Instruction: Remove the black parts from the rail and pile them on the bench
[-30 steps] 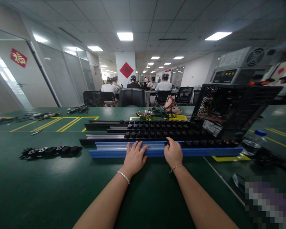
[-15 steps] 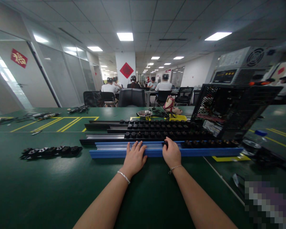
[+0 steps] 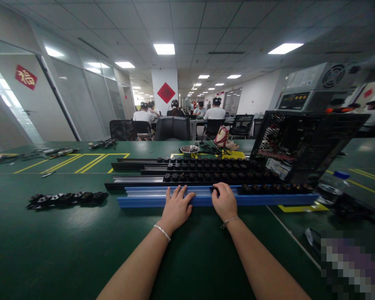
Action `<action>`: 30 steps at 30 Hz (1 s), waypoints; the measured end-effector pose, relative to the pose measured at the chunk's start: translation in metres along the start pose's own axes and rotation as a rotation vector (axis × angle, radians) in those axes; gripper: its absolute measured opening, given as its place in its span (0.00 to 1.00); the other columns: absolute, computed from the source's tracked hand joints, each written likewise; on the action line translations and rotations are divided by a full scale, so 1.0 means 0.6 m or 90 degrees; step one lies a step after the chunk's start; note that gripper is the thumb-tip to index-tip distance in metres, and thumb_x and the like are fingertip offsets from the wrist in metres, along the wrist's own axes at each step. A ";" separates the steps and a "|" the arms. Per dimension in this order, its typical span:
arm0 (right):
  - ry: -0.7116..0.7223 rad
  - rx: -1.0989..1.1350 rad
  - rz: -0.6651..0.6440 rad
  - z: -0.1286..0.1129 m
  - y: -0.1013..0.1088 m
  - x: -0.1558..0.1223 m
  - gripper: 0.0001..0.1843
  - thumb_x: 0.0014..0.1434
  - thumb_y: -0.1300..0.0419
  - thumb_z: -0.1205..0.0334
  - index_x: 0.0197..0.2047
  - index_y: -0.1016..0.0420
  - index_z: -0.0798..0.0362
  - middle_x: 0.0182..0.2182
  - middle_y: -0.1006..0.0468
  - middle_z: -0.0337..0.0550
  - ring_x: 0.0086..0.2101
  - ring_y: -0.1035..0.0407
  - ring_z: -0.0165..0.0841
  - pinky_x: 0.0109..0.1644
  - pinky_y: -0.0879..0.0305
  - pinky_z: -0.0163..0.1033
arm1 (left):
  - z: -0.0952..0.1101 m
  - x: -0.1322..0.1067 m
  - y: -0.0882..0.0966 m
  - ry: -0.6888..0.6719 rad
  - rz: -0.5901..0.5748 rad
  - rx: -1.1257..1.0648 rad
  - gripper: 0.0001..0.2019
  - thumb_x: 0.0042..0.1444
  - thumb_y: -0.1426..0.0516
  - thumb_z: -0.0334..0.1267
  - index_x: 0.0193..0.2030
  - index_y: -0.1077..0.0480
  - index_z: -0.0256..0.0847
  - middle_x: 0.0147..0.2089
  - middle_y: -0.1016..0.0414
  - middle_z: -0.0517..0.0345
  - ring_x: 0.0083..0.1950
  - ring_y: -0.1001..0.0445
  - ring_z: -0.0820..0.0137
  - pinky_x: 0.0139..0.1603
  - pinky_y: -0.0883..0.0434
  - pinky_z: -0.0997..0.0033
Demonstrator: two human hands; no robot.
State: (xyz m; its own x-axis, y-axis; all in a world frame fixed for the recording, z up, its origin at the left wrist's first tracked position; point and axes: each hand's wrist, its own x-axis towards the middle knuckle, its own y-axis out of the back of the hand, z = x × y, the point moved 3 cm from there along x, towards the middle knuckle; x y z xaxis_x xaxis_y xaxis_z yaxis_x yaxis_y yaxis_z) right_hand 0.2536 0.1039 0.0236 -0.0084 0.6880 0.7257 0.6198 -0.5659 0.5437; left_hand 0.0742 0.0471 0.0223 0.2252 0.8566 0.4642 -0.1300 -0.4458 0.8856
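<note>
A long blue rail (image 3: 143,199) lies across the green table (image 3: 65,241) in front of me. My left hand (image 3: 176,208) rests flat on it, fingers spread over its channel. Just to the right, my right hand (image 3: 225,203) curls over the rail with its fingertips on a black socket part (image 3: 215,190) in the channel. A row of black socket parts (image 3: 275,188) fills the rail's right half. Behind it lie black rails (image 3: 137,180) filled with more black parts.
A short row of loose black socket parts (image 3: 67,198) lies at the left. An open computer case (image 3: 303,143) stands at the right, with a power supply (image 3: 315,85) on top. A metal bowl (image 3: 189,148) and cables sit behind. People sit at desks farther back.
My right hand has slid a little to the left along the blue rail, closer to my left hand. The left hand has hardly moved.
</note>
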 end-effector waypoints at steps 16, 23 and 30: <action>-0.016 -0.018 -0.026 -0.017 0.001 -0.004 0.12 0.56 0.52 0.65 0.41 0.31 0.54 0.37 0.24 0.47 0.40 0.33 0.38 0.45 0.37 0.42 | 0.020 -0.003 0.001 -0.055 -0.017 -0.010 0.25 0.54 0.47 0.40 0.60 0.43 0.58 0.65 0.45 0.55 0.66 0.49 0.57 0.64 0.59 0.38; -0.023 0.022 -0.055 -0.023 -0.004 -0.006 0.12 0.58 0.54 0.65 0.41 0.31 0.54 0.38 0.24 0.47 0.40 0.32 0.37 0.45 0.37 0.41 | 0.023 -0.003 -0.002 -0.056 -0.016 -0.003 0.26 0.54 0.47 0.40 0.61 0.45 0.61 0.66 0.47 0.54 0.66 0.49 0.56 0.64 0.59 0.39; 0.001 0.052 -0.058 -0.027 -0.009 -0.009 0.15 0.60 0.57 0.66 0.42 0.31 0.54 0.40 0.24 0.48 0.41 0.32 0.36 0.47 0.36 0.42 | 0.026 -0.002 -0.004 -0.047 -0.010 0.010 0.28 0.54 0.46 0.41 0.62 0.47 0.62 0.67 0.48 0.53 0.66 0.50 0.53 0.63 0.57 0.40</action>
State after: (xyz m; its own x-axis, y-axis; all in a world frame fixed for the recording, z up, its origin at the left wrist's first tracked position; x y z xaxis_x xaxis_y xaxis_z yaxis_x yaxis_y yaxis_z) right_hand 0.2377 0.0957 0.0235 -0.0685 0.7343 0.6754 0.6783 -0.4622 0.5713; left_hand 0.0893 0.0431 0.0196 0.2982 0.8423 0.4489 -0.1104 -0.4367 0.8928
